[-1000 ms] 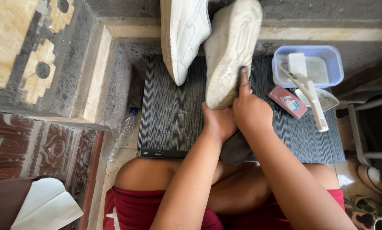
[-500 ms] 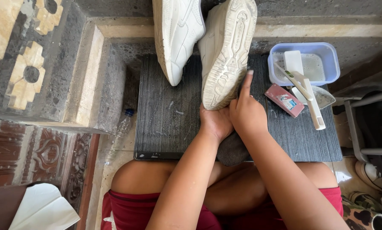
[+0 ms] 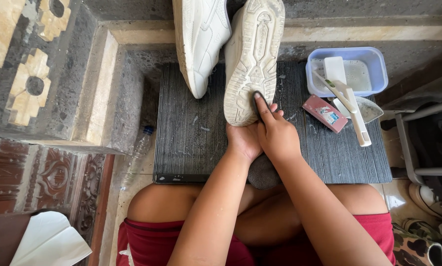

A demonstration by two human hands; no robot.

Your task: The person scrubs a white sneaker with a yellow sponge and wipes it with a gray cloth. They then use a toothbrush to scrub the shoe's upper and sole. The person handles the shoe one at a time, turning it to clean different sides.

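Two white sneakers lie on a dark ribbed mat (image 3: 196, 143) set on the floor in front of the seated person. One sneaker, the sole-up shoe (image 3: 253, 59), lies with its grimy tread facing the camera, toe end nearest the person, at the centre of the mat's far half. The second sneaker (image 3: 198, 42) lies just left of it, upper showing, touching or nearly touching it along the side.

Left hand (image 3: 243, 140): closed around the near end of the sole-up shoe from below, fingers mostly hidden behind the shoe and the other hand. Right hand (image 3: 278, 135): resting against the left hand, index finger extended and pressed flat on the tread near the shoe's near right edge; the remaining fingers are curled. A grey cloth-like lump (image 3: 262, 172) sits under both wrists at the near edge of the mat; what it is cannot be told.

Containers: a pale blue rectangular tub (image 3: 378, 66) stands at the far right corner of the mat. It holds cloudy, foamy water and a white block (image 3: 335, 69) standing at its left side. A white brush (image 3: 351, 108) lies with one end on the tub's rim and its handle running toward the near right. A small red packet (image 3: 324, 113) lies flat on the mat just left of the brush. A clear plastic bottle (image 3: 137, 152) lies on the floor beside the mat's left edge.
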